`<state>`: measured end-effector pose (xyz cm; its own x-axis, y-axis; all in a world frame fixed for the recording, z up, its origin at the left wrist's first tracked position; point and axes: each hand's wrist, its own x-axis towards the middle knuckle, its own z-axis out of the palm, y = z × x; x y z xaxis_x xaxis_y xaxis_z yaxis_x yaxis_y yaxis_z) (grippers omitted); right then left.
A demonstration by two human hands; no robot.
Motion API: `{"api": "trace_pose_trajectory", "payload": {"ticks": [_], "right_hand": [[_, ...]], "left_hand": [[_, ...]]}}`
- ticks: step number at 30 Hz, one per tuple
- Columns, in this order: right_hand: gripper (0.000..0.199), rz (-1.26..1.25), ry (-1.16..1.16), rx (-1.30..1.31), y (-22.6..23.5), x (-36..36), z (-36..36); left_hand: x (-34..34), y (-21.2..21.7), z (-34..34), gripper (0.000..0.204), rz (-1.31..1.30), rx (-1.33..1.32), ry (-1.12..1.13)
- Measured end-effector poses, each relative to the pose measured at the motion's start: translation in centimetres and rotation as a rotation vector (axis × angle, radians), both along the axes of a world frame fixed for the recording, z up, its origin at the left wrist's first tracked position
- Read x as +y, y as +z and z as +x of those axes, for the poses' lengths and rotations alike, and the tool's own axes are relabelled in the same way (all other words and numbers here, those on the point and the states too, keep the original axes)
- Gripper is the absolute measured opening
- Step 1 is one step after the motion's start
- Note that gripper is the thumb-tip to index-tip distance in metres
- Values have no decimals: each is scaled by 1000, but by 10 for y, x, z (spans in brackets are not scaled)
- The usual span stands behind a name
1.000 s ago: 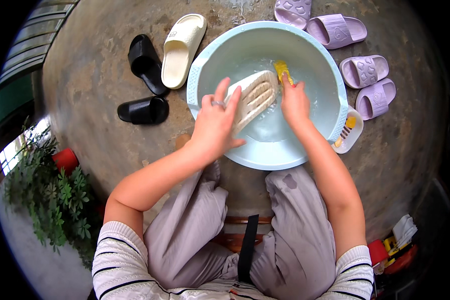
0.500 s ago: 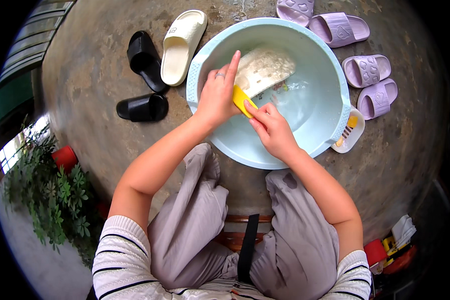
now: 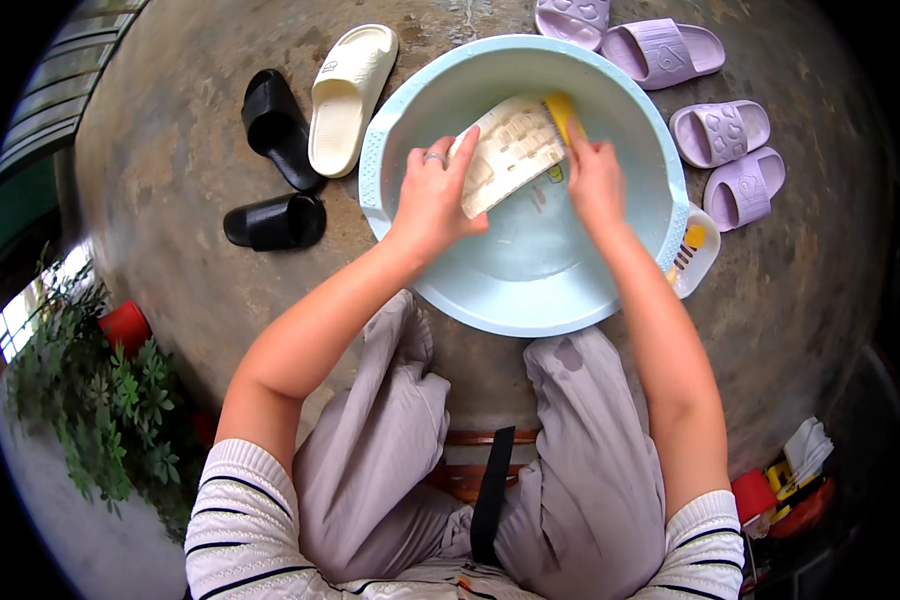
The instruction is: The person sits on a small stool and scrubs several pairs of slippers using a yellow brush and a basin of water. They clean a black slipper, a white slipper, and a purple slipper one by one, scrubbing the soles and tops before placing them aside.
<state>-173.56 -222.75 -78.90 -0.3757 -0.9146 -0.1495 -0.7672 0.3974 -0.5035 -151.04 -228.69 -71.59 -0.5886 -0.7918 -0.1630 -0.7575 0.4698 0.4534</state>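
Observation:
A cream slipper (image 3: 515, 150), its patterned sole turned up, is tilted inside the pale blue basin (image 3: 525, 320). My left hand (image 3: 435, 195) grips its near left end, with a ring on one finger. My right hand (image 3: 597, 180), slightly blurred, is closed round a yellow scrubbing brush (image 3: 562, 115), whose bristles meet the sole's far right end. Water lies in the basin beneath the slipper, and a small yellow-green mark shows on its bottom. The slipper's upper is hidden below.
Left of the basin are a cream slipper (image 3: 352, 95) and black slippers (image 3: 275, 222). Several lilac slippers (image 3: 665, 52) lie along its right. A white soap dish (image 3: 697, 270) touches the basin's right side. A leafy plant (image 3: 120, 400) stands at left, a red container (image 3: 755, 495) at lower right.
My right hand has carried the brush from the slipper's near end to its far right end. The sole now shows more clearly, with less foam. The view has shifted slightly.

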Motion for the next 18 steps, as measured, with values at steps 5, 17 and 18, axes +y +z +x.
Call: {"api": "trace_pose_trajectory", "payload": {"ticks": [5,17,18], "right_hand": [[47,61,-42,-3,17,12,1],[40,207,21,-291,24,37,2],[40,120,-14,-357,38,39,3]], "left_hand": [[0,16,21,70,307,20,93],[-2,25,11,60,1635,725,857],[-3,28,11,60,1660,758,838]]}}
